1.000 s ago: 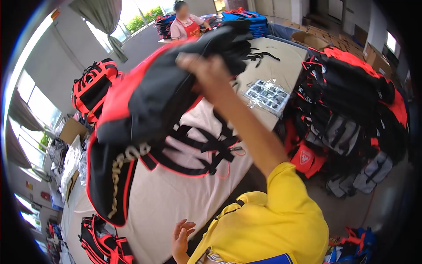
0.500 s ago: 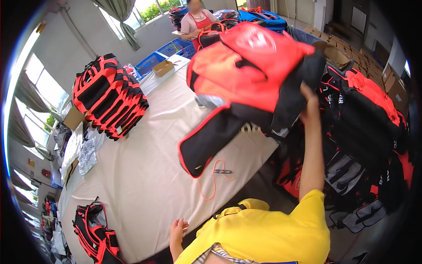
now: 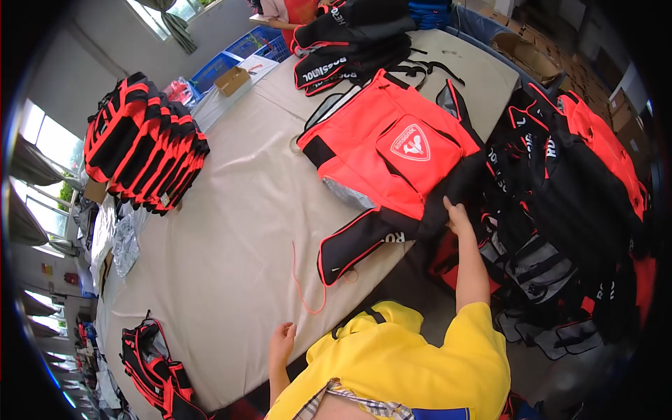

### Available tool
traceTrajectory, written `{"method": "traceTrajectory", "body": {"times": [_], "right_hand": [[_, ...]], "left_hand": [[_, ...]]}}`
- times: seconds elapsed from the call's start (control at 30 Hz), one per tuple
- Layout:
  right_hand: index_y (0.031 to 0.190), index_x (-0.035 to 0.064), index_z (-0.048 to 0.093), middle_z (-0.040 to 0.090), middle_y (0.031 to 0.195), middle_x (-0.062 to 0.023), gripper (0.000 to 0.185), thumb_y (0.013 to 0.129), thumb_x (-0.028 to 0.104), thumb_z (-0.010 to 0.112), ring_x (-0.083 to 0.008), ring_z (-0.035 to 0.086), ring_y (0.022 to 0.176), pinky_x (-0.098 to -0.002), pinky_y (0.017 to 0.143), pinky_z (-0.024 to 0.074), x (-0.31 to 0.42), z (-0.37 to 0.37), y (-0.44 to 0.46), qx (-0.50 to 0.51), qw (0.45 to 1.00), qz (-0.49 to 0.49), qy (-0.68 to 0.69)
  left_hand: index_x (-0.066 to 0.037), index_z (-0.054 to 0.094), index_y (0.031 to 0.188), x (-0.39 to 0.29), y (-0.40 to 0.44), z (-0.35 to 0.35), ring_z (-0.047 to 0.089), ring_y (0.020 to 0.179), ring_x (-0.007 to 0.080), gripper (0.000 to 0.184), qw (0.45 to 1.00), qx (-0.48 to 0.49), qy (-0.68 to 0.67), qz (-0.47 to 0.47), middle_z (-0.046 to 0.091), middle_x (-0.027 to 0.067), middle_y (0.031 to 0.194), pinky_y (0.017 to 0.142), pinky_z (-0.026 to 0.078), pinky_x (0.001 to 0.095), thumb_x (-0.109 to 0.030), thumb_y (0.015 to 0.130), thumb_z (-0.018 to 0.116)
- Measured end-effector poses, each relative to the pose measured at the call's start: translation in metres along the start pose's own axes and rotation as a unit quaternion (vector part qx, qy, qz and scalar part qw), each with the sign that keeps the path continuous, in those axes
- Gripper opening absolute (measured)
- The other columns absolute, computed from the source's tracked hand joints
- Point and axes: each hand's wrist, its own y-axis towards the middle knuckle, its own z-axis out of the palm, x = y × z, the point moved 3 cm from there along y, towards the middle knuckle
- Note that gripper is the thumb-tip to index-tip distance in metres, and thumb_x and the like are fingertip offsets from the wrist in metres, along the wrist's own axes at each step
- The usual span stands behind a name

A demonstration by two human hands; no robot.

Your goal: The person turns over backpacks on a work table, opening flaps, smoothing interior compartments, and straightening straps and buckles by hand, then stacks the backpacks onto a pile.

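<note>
A red and black backpack (image 3: pixel 357 157) with a white shield logo lies flat on the cloth-covered table (image 3: pixel 238 280), its black side flap (image 3: pixel 357 245) pointing toward me. My right hand (image 3: pixel 458 215) grips the black fabric at the bag's near right edge, the thumb on top. My left hand (image 3: pixel 283 341) hovers by the table's near edge, fingers loosely curled and apart, with nothing visible in it. An orange cord (image 3: pixel 301 290) runs across the cloth between my left hand and the flap, partly hidden under the bag.
Stacked red and black bags (image 3: pixel 147 143) stand at the left; one more bag (image 3: pixel 157 367) lies near left. Black pieces (image 3: pixel 350 52) are piled at the far side, before a person in a red apron (image 3: pixel 301 14). A large heap of bags (image 3: pixel 574 182) rises on the right.
The backpack, held up in the air before, has come down flat on the table. My right hand has moved lower, still gripping it. The black snips beside the cord are now out of sight.
</note>
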Motion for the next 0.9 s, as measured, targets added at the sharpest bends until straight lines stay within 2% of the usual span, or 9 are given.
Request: {"method": "traceTrajectory", "body": {"times": [0.27, 0.3, 0.33, 0.37, 0.4, 0.47, 0.53, 0.7, 0.9], "right_hand": [[0.144, 0.0118, 0.053, 0.069, 0.120, -0.0053, 0.088, 0.092, 0.082, 0.044, -0.0232, 0.068, 0.095, -0.0307, 0.071, 0.0523, -0.056, -0.024, -0.044, -0.196, 0.971, -0.001, 0.138], [0.143, 0.0150, 0.054, 0.069, 0.118, -0.0082, 0.084, 0.094, 0.081, 0.039, -0.0197, 0.067, 0.092, -0.0327, 0.070, 0.0518, -0.086, -0.036, -0.061, -0.211, 0.970, 0.022, 0.118], [0.083, 0.0181, 0.048, 0.048, 0.058, 0.0028, 0.066, 0.094, 0.082, 0.038, -0.0144, 0.046, 0.045, -0.0288, 0.042, 0.0374, -0.122, -0.043, -0.084, -0.180, 0.978, -0.017, 0.104], [0.083, 0.0186, 0.050, 0.050, 0.059, 0.0017, 0.064, 0.096, 0.080, 0.037, -0.0131, 0.046, 0.046, -0.0299, 0.041, 0.0360, -0.197, -0.094, -0.085, -0.287, 0.955, -0.026, -0.066], [0.090, 0.0116, 0.055, 0.055, 0.067, -0.0067, 0.063, 0.101, 0.072, 0.039, -0.0227, 0.057, 0.057, -0.0376, 0.051, 0.0469, -0.197, -0.079, -0.156, -0.118, 0.984, 0.075, -0.115], [0.107, -0.0045, 0.064, 0.067, 0.098, -0.0312, 0.058, 0.105, 0.051, 0.046, -0.0484, 0.065, 0.097, -0.0531, 0.090, 0.0500, -0.189, -0.048, -0.273, -0.076, 0.813, -0.071, -0.573], [0.109, -0.0035, 0.071, 0.072, 0.102, -0.0283, 0.055, 0.103, 0.049, 0.056, -0.0314, 0.070, 0.099, -0.0441, 0.088, 0.0520, -0.236, -0.097, -0.337, -0.043, 0.771, 0.177, -0.610], [0.108, -0.0035, 0.072, 0.073, 0.098, -0.0233, 0.052, 0.102, 0.047, 0.060, -0.0254, 0.068, 0.096, -0.0406, 0.085, 0.0522, -0.227, -0.113, -0.316, -0.098, 0.822, 0.163, -0.537], [0.109, -0.0044, 0.072, 0.073, 0.096, -0.0098, 0.043, 0.101, 0.037, 0.067, -0.0132, 0.062, 0.089, -0.0316, 0.080, 0.0522, -0.258, -0.111, -0.430, -0.153, 0.887, 0.267, -0.344]], "left_hand": [[-0.002, 0.069, 0.114, -0.111, 0.144, -0.006, 0.064, 0.103, 0.0412, 0.029, 0.941, -0.110, 0.207, 0.246, 0.068, 0.0213, 0.107, 0.087, 0.053, 0.0485, -0.023, 0.094, 0.067], [-0.002, 0.069, 0.112, -0.136, 0.176, 0.003, 0.064, 0.101, 0.0421, 0.026, 0.927, -0.133, 0.208, 0.282, 0.068, 0.0212, 0.106, 0.087, 0.053, 0.0487, -0.019, 0.092, 0.068], [-0.002, 0.069, 0.112, -0.157, 0.214, 0.015, 0.064, 0.102, 0.0407, 0.026, 0.922, -0.129, 0.203, 0.304, 0.067, 0.0210, 0.109, 0.087, 0.053, 0.0481, -0.016, 0.090, 0.069], [-0.003, 0.068, 0.112, -0.186, 0.243, 0.026, 0.063, 0.105, 0.0388, 0.027, 0.902, -0.150, 0.198, 0.353, 0.066, 0.0195, 0.112, 0.087, 0.053, 0.0473, -0.015, 0.088, 0.070], [-0.002, 0.066, 0.113, -0.211, 0.279, 0.040, 0.061, 0.108, 0.0382, 0.029, 0.886, -0.156, 0.191, 0.393, 0.065, 0.0186, 0.118, 0.088, 0.052, 0.0470, -0.014, 0.087, 0.071], [-0.004, 0.065, 0.115, -0.262, 0.338, 0.068, 0.058, 0.117, 0.0363, 0.029, 0.865, -0.174, 0.197, 0.428, 0.062, 0.0170, 0.128, 0.093, 0.051, 0.0472, -0.016, 0.089, 0.066], [-0.005, 0.062, 0.125, -0.311, 0.385, 0.090, 0.053, 0.127, 0.0349, 0.034, 0.863, -0.146, 0.239, 0.421, 0.056, 0.0157, 0.140, 0.098, 0.049, 0.0491, -0.013, 0.091, 0.059], [-0.006, 0.048, 0.148, -0.364, 0.459, 0.116, 0.042, 0.143, 0.0353, 0.056, 0.836, -0.155, 0.360, 0.383, 0.037, 0.0122, 0.162, 0.108, 0.042, 0.0524, -0.012, 0.092, 0.052], [-0.009, 0.069, 0.100, -0.328, 0.424, 0.099, 0.061, 0.106, 0.0319, 0.016, 0.822, -0.172, 0.285, 0.462, 0.067, 0.0112, 0.104, 0.092, 0.047, 0.0478, -0.018, 0.090, 0.061]]}}
